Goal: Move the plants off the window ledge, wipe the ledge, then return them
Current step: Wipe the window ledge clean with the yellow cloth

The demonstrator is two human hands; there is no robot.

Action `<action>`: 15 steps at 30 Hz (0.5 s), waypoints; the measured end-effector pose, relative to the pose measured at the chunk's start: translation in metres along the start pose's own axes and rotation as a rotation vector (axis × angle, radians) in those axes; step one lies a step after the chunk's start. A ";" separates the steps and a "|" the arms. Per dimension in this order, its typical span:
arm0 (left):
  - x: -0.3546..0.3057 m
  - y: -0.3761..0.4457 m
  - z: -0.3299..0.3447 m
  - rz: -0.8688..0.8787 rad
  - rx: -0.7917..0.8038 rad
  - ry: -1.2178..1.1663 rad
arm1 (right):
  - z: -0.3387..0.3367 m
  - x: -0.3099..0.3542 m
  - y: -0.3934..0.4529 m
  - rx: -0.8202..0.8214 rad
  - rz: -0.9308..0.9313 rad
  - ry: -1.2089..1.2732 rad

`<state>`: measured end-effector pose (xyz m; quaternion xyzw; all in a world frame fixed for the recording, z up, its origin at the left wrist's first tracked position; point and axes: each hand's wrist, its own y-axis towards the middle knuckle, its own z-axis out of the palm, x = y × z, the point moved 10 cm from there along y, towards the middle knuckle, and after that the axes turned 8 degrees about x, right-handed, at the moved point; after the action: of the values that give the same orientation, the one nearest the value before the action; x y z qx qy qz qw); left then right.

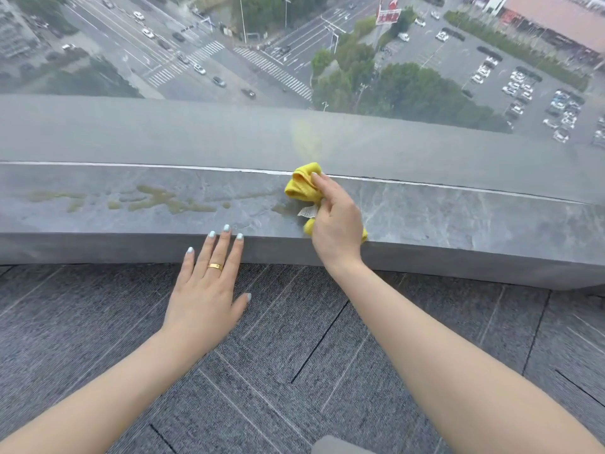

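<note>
The window ledge [458, 211] is a long grey stone sill that runs under the glass, and no plants stand on the part of it I can see, so I judge that the first step is done and I am in the wiping step. Where the plants are, the view does not show.

On the ledge, to the left of my cloth, several greenish wet patches [170, 199] lie in a row. To the right of the cloth the stone looks dry with only pale veins.

My right hand [334, 224] is closed around a crumpled yellow cloth [302, 186] and presses it on the ledge, near the back edge where the white seal line [131, 165] meets the glass. I bunch the cloth so it makes a thick pad under my fingers. A small white label [307, 212] hangs out of it.

My left hand [209, 290] is flat and holds nothing. Only 3 fingertips touch the front edge of the ledge, left of the cloth, I think to steady myself while I lean forward. It wears 1 gold ring [215, 266].

Below the ledge is grey carpet [294, 371]. The next strokes probably must go left, through the patches.
</note>
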<state>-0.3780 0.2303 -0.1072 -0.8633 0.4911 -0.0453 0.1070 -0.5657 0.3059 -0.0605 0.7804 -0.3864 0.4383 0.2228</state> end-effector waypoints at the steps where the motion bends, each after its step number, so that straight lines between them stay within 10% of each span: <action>1: 0.000 0.000 -0.002 0.003 -0.002 0.019 | -0.014 -0.005 0.000 -0.054 0.031 0.057; 5: 0.000 -0.001 -0.003 0.001 -0.018 0.024 | -0.057 -0.034 -0.005 -0.142 0.162 -0.082; 15: 0.006 -0.001 -0.003 0.039 0.054 -0.065 | 0.080 0.015 -0.007 0.352 0.100 -0.554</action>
<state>-0.3746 0.2250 -0.1040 -0.8513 0.5028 -0.0284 0.1471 -0.5144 0.2490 -0.0892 0.8766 -0.3882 0.2798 -0.0510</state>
